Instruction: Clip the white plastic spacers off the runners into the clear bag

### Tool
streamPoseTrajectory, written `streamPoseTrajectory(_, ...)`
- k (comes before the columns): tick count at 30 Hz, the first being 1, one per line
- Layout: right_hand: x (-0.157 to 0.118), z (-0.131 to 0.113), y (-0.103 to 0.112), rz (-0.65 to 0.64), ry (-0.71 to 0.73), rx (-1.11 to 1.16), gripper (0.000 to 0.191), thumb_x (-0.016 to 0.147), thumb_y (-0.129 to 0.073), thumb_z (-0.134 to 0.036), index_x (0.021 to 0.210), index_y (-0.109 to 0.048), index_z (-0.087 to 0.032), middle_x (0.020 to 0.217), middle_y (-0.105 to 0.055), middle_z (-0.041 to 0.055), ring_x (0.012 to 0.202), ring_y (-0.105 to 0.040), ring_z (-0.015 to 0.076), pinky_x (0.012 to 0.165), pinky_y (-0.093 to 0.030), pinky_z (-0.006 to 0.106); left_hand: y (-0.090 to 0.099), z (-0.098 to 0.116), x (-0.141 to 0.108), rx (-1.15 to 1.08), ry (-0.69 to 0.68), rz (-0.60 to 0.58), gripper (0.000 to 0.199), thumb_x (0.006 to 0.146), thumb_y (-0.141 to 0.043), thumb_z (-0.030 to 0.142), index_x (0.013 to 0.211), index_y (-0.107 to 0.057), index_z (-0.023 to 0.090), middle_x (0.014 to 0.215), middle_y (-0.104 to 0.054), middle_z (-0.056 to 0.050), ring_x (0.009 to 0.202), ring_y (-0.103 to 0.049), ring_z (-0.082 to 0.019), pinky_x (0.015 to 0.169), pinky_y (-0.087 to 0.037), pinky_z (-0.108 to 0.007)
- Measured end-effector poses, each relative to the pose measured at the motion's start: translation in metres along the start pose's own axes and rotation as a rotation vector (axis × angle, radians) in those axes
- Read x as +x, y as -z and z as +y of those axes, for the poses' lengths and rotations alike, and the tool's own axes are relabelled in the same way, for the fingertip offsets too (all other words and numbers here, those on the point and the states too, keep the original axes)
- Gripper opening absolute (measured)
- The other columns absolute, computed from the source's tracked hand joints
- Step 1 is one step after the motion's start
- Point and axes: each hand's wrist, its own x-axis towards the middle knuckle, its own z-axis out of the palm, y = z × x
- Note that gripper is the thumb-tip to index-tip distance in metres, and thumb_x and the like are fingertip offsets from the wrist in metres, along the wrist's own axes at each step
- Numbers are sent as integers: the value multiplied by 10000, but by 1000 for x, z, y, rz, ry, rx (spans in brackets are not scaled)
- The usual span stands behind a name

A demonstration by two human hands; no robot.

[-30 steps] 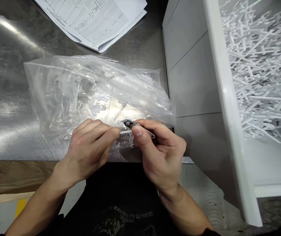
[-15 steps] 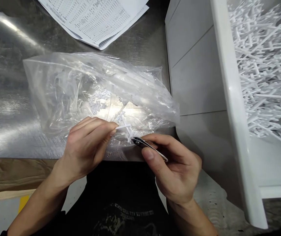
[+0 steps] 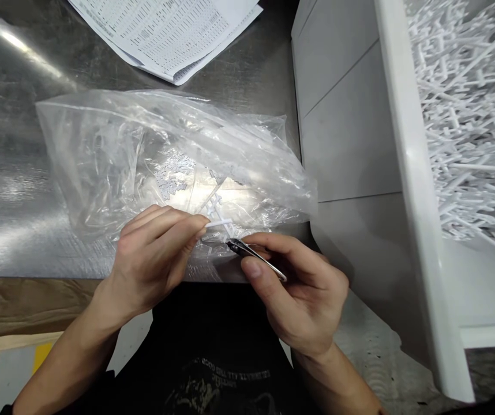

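Note:
Between its thumb and fingertips, my left hand (image 3: 152,253) pinches one end of a white branched plastic piece (image 3: 219,222). My right hand (image 3: 299,285) holds small dark-tipped nippers (image 3: 247,252), whose tip is at the lower end of the white piece. Beneath and beyond both hands lies a clear plastic bag (image 3: 96,155). Small grey-looking flat parts (image 3: 173,173) show in or under the bag. Whether the nippers' jaws are closed on the plastic is too small to tell.
Printed sheets (image 3: 165,34) lie at the back of the metal table (image 3: 5,144). On the right stands a white bin (image 3: 412,173) with a tall wall, holding a heap of white plastic sprues (image 3: 472,127). The table's front edge runs just under my hands.
My right hand and the nippers have moved slightly left, closer to my left hand. The white piece has tilted a little, while my left hand has barely moved.

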Motion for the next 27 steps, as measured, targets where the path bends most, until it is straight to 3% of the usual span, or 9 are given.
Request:
streamPoseTrajectory(8,7,-3,-9,88,-51,24,130,956,-873,-155,1037,-887,-256,849,-878,-8,619,-742,157,586,-612,304,-1,1,3,69,-1,-29,239,1088,-586,68,1073,-709,272,891,-809,35,743,-747,-163,711,-576,-357)
streamPoseTrajectory(12,9,-3,-9,93,-103,65,61,960,-880,-203,1006,-891,-242,782,-853,-9,578,-709,141,558,-596,275,-1,0,5,38,17,-17,179,1106,-603,111,1055,-718,238,859,-798,27,723,-738,-153,712,-559,-328)
streamPoseTrajectory(17,9,-3,-5,167,-133,75,107,937,-878,-188,1016,-894,-257,762,-805,-27,574,-668,124,547,-579,246,0,-1,5,-6,24,-4,169,1117,-604,112,1057,-719,221,869,-796,11,750,-736,-141,721,-550,-304)
streamPoseTrajectory(27,8,0,-5,102,-79,25,143,945,-867,-154,1048,-875,-253,802,-782,-19,663,-667,130,580,-546,241,2,2,1,-57,67,-5,158,1114,-628,99,1076,-720,223,937,-807,0,830,-759,-147,788,-574,-319)
